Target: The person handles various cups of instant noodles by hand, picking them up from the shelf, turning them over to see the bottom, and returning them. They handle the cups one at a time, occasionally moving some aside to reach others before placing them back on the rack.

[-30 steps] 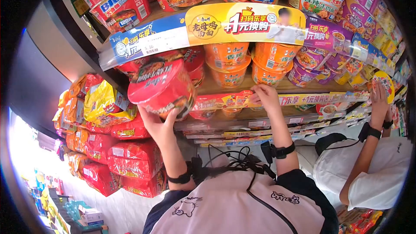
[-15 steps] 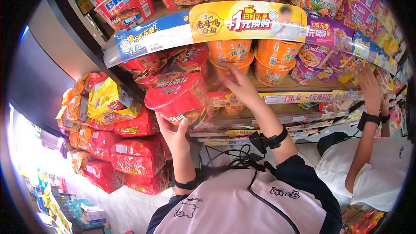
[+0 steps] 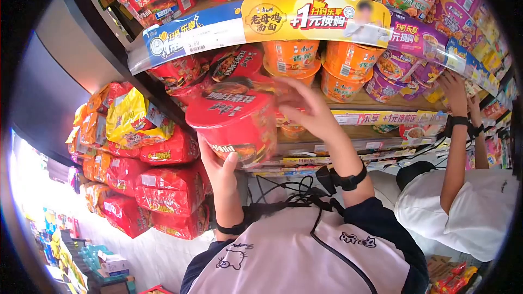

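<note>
A red instant noodle bucket (image 3: 248, 130) rests in my left hand (image 3: 220, 177), tilted so that its lid and printed front show. My left thumb lies along its lower front, and the other fingers are hidden beneath and behind it. At the bucket's right side is my right hand (image 3: 308, 106), its thumb and fingers apart and slightly blurred near the rim. Behind the held bucket, more red noodle buckets (image 3: 237, 62) are on the shelf. Stacked orange noodle buckets (image 3: 294, 57) stand just beyond my right fingers.
A curved promotional strip (image 3: 321, 19) runs along the shelf edge above my hands. Red bagged noodle packs (image 3: 169, 190) are piled at the left. Purple noodle buckets (image 3: 389, 84) stand farther right. Another person's hand (image 3: 452, 90) reaches into the shelf there.
My right hand has moved left and down from beside the orange buckets to the red bucket's side. The bucket in my left hand has shifted slightly right and turned a little.
</note>
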Tool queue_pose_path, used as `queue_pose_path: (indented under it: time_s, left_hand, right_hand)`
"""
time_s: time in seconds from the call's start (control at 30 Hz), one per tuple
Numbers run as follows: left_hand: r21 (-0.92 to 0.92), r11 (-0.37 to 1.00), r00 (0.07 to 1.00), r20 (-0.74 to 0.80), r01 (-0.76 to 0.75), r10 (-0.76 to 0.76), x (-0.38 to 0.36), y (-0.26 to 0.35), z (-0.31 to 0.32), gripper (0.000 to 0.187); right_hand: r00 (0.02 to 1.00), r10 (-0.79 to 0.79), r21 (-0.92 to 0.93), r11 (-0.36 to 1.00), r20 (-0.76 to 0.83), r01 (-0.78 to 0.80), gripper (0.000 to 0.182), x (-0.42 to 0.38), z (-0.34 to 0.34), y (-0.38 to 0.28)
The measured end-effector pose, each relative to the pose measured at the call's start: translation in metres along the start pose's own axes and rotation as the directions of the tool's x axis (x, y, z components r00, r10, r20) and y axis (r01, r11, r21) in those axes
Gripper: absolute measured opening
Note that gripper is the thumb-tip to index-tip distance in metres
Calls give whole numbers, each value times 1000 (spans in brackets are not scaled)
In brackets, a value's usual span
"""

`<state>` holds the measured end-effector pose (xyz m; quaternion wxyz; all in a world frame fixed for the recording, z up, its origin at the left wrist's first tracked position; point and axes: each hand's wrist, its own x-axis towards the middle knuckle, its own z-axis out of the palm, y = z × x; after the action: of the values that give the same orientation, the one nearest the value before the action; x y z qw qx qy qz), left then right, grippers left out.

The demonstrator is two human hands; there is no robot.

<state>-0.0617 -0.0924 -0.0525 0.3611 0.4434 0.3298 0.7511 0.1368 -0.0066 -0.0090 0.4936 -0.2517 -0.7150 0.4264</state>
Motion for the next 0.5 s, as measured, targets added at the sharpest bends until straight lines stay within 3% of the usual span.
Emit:
queue_pose_path:
  time_s: [0.07, 0.17, 0.27, 0.3, 0.33, 0.37, 0.47, 0.5]
  left_hand:
    - [-13, 999, 998, 58, 39, -38, -2, 6, 4, 94]
    - [22, 998, 988, 146, 56, -59, -3, 7, 7, 97]
    - [-111, 992, 979, 202, 64, -40, 3, 25, 27, 98]
    - [-67, 984, 964, 222, 167, -149, 6, 29, 21, 104]
    - [-153, 983, 942, 331, 100, -44, 7, 25, 13, 112]
    - [-158, 986, 946, 324, 50, 4, 5, 25, 13, 115]
    - [-90, 994, 962, 262, -56, 78, -4, 25, 18, 122]
    - [-117, 989, 959, 259, -86, 114, -6, 24, 21, 122]
  right_hand:
    - [959, -279, -271, 920, 56, 284, 66, -6, 0, -19]
    - [973, -216, -342, 911, 79, 230, 78, -17, -6, -31]
    - [994, -110, -269, 957, 10, 108, 86, -32, -15, -33]
    - [998, -64, -275, 960, -23, 55, 83, -39, -19, -33]
    - [998, -17, -279, 960, -55, 1, 81, -47, -24, -32]
    - [996, 30, -282, 958, -88, -54, 79, -53, -26, -30]
    - [977, 85, 45, 996, -193, -78, 69, -61, -22, -20]
    - [983, 68, 10, 998, -168, -67, 60, -63, -24, -20]
